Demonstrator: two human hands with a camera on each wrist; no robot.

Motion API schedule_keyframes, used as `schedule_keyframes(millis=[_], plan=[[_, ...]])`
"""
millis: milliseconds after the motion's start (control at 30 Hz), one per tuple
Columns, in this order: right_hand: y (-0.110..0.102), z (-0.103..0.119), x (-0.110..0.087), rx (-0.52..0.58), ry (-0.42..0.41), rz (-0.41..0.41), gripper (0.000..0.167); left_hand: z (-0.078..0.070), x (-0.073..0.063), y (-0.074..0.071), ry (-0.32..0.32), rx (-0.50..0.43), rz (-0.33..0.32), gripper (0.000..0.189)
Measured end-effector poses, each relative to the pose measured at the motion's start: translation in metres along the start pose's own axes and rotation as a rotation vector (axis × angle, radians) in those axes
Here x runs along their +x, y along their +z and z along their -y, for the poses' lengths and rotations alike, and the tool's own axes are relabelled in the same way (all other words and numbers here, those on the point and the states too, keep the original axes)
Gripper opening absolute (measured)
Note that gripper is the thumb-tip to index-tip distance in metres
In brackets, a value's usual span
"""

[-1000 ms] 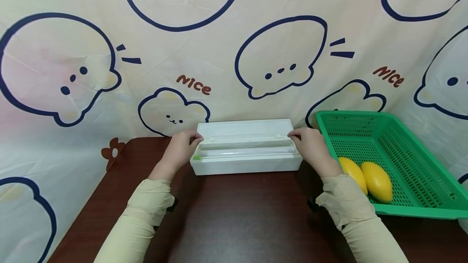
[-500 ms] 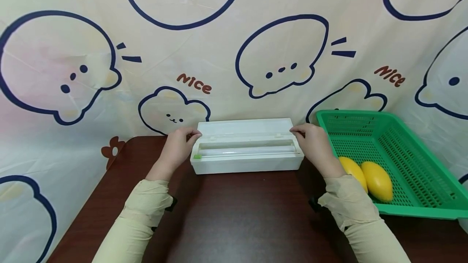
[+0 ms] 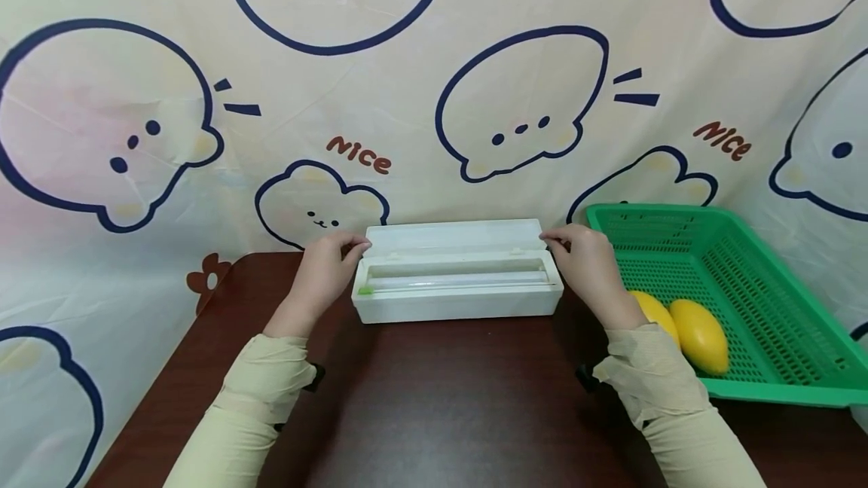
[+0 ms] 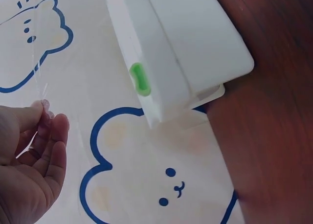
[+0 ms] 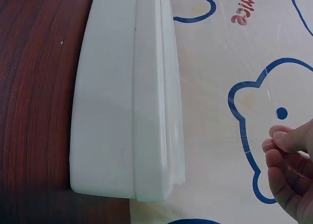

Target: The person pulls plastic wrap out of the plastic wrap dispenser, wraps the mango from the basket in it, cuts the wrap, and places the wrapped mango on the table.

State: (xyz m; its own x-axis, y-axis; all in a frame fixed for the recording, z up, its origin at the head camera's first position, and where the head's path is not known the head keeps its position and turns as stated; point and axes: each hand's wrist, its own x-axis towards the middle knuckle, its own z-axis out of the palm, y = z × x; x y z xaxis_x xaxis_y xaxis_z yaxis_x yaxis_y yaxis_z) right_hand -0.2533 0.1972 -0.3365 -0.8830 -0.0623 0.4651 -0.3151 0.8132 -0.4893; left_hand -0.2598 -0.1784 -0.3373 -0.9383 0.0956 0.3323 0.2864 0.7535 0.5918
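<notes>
On the table stands a white cling film dispenser (image 3: 457,306), its lid (image 3: 454,238) tilted back and a film roll (image 3: 468,279) lying inside. A green slide cutter (image 4: 140,79) sits near one end. My left hand (image 3: 325,269) pinches a corner of clear cling film (image 4: 45,93) between thumb and fingertips, above the dispenser's left end. At the right end, my right hand (image 3: 588,266) pinches the film's other side with thumb and forefinger. The sheet is nearly invisible, showing only as faint glints and creases in the wrist views.
To the right, a green plastic basket (image 3: 780,394) holds two yellow fruits (image 3: 698,337), partly behind the right forearm. A printed cloth (image 3: 407,111) hangs right behind the dispenser. The dark wooden table (image 3: 447,413) extends in front.
Both hands have risen a little and drawn slightly apart, away from the dispenser's ends, with the film still pinched. The dispenser and basket stay in place.
</notes>
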Motion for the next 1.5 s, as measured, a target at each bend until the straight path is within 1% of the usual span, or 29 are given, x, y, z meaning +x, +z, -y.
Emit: schedule_keyframes(millis=[67,167,300,400,567,767,1000,1267,1500], plan=[[0.0,0.0,0.0,0.009,-0.017,-0.016,0.018,-0.001,0.0,-0.003,0.015,0.016,-0.004,0.02],[-0.001,0.001,0.0,0.022,-0.057,-0.064,0.016,-0.003,-0.001,-0.006,0.033,0.029,-0.013,0.019],[-0.002,0.002,0.0,0.031,-0.101,-0.123,0.014,-0.007,-0.003,-0.009,0.039,0.031,-0.026,0.02],[-0.003,0.003,0.0,0.039,-0.115,-0.148,0.014,-0.009,-0.004,-0.011,0.044,0.026,-0.047,0.019],[-0.004,0.005,0.0,0.04,-0.129,-0.18,0.013,-0.011,-0.005,-0.011,0.07,0.02,-0.092,0.018],[-0.007,0.006,0.0,0.046,-0.14,-0.199,0.013,-0.014,-0.008,-0.015,0.084,0.018,-0.115,0.017],[-0.011,0.008,-0.001,0.043,-0.139,-0.215,0.013,-0.017,-0.01,-0.017,0.075,0.013,-0.124,0.016],[-0.015,0.01,-0.003,0.063,-0.182,-0.256,0.013,-0.018,-0.014,-0.02,0.136,0.018,-0.195,0.013],[-0.02,0.014,-0.003,0.056,-0.173,-0.265,0.014,-0.021,-0.017,-0.021,0.171,0.015,-0.241,0.012]])
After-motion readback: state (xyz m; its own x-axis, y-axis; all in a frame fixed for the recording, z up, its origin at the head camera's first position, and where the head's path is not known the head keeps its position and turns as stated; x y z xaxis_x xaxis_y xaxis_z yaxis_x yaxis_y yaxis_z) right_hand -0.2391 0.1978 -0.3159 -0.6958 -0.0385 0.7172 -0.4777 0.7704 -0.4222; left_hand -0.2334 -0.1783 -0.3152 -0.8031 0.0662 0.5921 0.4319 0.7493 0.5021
